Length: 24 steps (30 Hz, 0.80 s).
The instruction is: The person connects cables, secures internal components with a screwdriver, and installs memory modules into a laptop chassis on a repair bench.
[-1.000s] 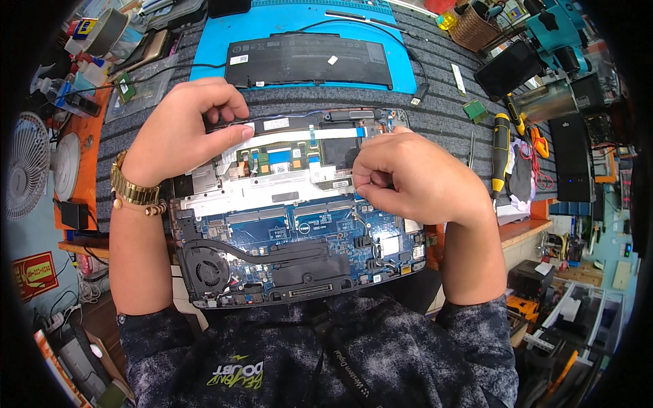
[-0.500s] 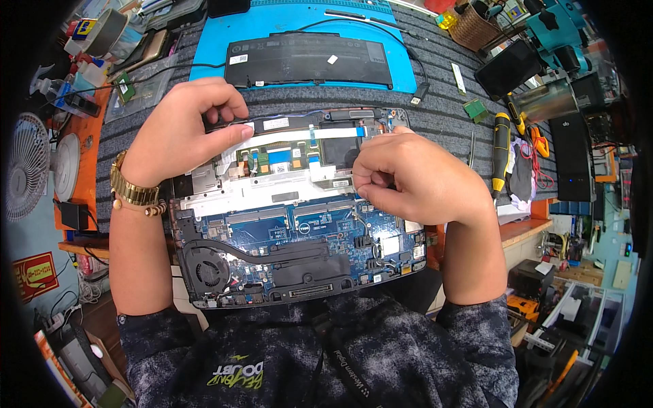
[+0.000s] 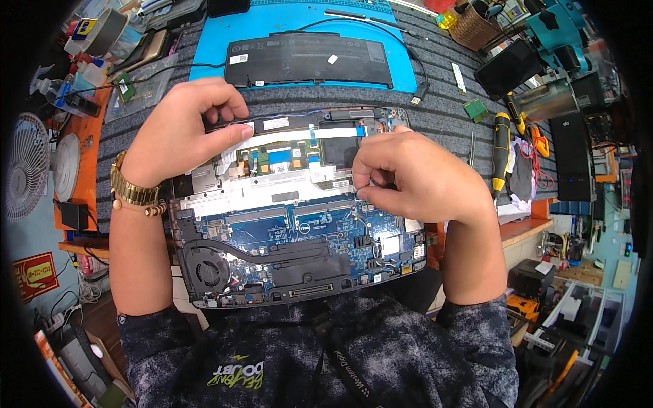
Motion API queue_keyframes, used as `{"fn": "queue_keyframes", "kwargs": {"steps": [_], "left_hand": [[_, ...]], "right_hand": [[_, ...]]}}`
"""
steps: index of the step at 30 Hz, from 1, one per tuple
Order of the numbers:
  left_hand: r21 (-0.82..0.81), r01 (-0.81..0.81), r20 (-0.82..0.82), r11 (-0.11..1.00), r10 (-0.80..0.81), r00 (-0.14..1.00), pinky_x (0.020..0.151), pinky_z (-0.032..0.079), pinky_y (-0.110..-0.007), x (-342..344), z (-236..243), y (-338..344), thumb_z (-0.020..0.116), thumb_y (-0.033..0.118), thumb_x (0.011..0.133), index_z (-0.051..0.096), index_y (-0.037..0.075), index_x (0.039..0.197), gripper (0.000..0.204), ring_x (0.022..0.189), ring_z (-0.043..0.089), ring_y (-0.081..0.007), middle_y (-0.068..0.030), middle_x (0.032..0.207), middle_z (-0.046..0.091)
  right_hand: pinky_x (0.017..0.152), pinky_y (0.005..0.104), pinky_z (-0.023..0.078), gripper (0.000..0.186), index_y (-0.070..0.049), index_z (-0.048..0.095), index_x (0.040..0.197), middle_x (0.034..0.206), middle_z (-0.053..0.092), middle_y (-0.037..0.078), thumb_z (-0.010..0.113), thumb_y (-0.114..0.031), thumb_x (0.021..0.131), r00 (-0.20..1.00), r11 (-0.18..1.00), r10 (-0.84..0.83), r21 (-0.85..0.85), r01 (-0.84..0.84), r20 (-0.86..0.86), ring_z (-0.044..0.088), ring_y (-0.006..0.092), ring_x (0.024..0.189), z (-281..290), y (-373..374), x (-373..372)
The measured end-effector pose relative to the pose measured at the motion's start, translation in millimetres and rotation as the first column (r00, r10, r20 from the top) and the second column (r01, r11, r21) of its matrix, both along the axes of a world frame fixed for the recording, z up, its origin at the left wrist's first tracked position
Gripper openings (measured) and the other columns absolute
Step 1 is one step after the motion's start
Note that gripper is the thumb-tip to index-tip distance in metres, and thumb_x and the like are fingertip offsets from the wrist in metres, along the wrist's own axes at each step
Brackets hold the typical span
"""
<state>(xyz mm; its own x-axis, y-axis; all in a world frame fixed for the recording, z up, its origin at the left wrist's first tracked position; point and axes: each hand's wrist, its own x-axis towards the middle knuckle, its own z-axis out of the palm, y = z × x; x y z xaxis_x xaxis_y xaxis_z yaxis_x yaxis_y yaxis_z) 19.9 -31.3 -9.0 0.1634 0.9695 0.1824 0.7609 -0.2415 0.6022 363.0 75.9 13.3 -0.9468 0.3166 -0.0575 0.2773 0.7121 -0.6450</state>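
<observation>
An opened laptop base (image 3: pixel 320 272) lies before me, its blue circuit board, black fan (image 3: pixel 207 270) and silver metal bracket (image 3: pixel 272 192) exposed. A white ribbon cable (image 3: pixel 299 137) with a blue end crosses its far part. My left hand (image 3: pixel 187 129) rests at the far left, thumb on the cable's left end; its other fingers are bent, with a gap between them and the thumb. At the bracket's right end, my right hand (image 3: pixel 415 177) has thumb and index finger closed in a pinch. What sits between those fingertips is hidden.
Beyond the laptop, a black flat battery (image 3: pixel 309 60) lies on a blue mat (image 3: pixel 403 71). To the right are a yellow-black screwdriver (image 3: pixel 500 149), a small green board (image 3: pixel 476 109) and a metal cup (image 3: pixel 544 102). A white fan (image 3: pixel 28 166) stands at left.
</observation>
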Motion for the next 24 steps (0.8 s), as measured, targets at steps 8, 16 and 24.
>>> {"fn": "queue_keyframes", "kwargs": {"steps": [8, 16, 24], "left_hand": [[0.007, 0.011, -0.003, 1.000, -0.011, 1.000, 0.073, 0.049, -0.032, -1.5, -0.6, 0.3, 0.091, 0.013, 0.093, 0.078, 0.000, 0.102, 0.020, 0.081, 0.060, -0.0148, -0.0038, 0.091, 0.067], [0.000, 0.009, 0.003, 1.000, -0.009, 1.000, 0.073, 0.049, -0.033, -1.4, -0.5, -0.1, 0.090, 0.012, 0.092, 0.078, 0.000, 0.103, 0.020, 0.081, 0.061, -0.0153, -0.0044, 0.091, 0.067], [-0.011, 0.009, -0.015, 1.000, -0.009, 1.000, 0.073, 0.050, -0.033, -1.9, -0.9, 0.6, 0.090, 0.011, 0.092, 0.078, 0.000, 0.103, 0.020, 0.082, 0.061, -0.0159, -0.0040, 0.091, 0.066]], "right_hand": [[0.077, 0.0414, 0.054, 0.012, -0.002, 0.076, 0.093, 0.083, 0.070, 0.008, 0.079, 0.001, 0.082, 0.997, 0.996, 0.012, -0.090, -0.019, -0.077, 0.070, 0.0263, 0.075, -2.3, 3.3, 2.4], [0.080, 0.0405, 0.053, 0.015, -0.004, 0.078, 0.093, 0.082, 0.070, 0.005, 0.082, 0.003, 0.080, 0.997, 0.998, 0.012, -0.063, -0.017, -0.079, 0.069, 0.0238, 0.075, -3.1, 1.6, 3.3], [0.085, 0.0441, 0.051, 0.009, -0.004, 0.071, 0.087, 0.084, 0.070, 0.009, 0.079, -0.008, 0.087, 1.000, 1.000, 0.021, 0.000, -0.021, -0.019, 0.070, 0.0305, 0.083, -0.8, 0.2, 0.8]]}}
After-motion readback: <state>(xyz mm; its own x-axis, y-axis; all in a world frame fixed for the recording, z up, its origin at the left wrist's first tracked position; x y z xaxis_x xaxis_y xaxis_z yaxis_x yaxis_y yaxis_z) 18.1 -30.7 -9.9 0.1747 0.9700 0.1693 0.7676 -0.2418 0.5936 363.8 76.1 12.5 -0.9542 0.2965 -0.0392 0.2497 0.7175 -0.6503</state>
